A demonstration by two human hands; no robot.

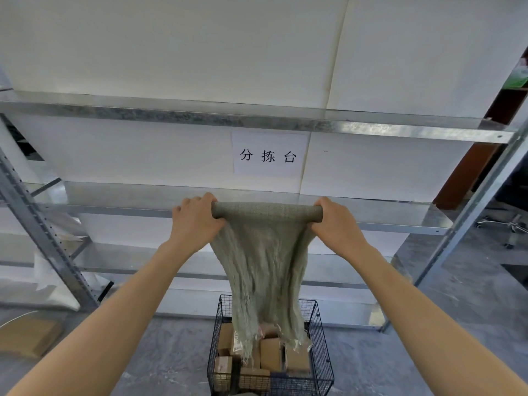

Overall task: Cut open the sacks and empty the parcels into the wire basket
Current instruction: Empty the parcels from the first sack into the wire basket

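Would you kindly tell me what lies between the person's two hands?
The rolled end of the grey-green sack, gripped by the left hand and right hand; head view.

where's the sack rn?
Head view, centre: the sack hangs between the left hand and right hand, its frayed end dangling into the wire basket below.

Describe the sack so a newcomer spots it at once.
Below the sign on the metal shelving, the left hand and right hand grip a rolled edge. The sack hangs from it down over the wire basket. It is the only limp grey-green cloth; the parcels beneath are stiff brown boxes.
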